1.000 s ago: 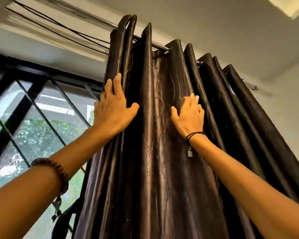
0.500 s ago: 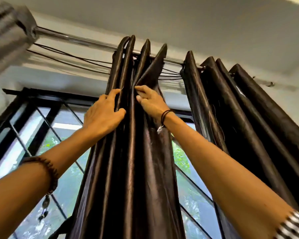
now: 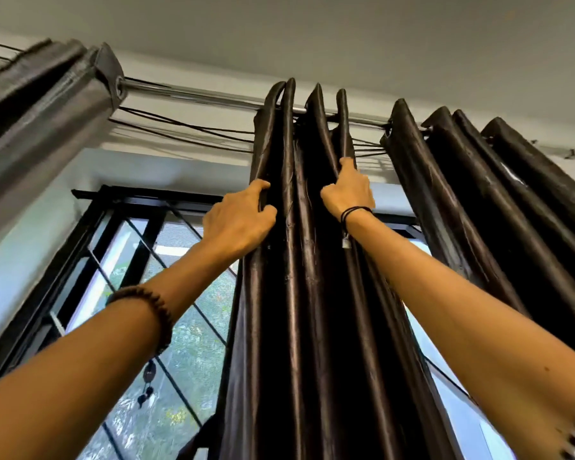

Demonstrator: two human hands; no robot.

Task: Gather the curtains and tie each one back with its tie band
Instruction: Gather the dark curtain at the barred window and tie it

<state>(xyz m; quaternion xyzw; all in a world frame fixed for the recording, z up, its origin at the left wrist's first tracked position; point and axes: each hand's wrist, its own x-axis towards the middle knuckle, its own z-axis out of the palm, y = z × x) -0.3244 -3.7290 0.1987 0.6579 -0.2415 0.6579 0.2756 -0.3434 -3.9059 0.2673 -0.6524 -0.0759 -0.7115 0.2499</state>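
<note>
No readable text, label, brand, number or sign appears anywhere.

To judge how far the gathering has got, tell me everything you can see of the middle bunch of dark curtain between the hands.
The middle curtain bunch is dark brown, satin-like fabric, bunched in tight vertical folds. It hangs from the metal rod, its looped tops standing above it. The left hand grips its left fold, the right hand its right fold. A gap separates it from the folds further right.

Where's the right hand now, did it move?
Yes. The right hand, gripping the curtain, slid leftward along the rod, away from the folds on the right.
</note>
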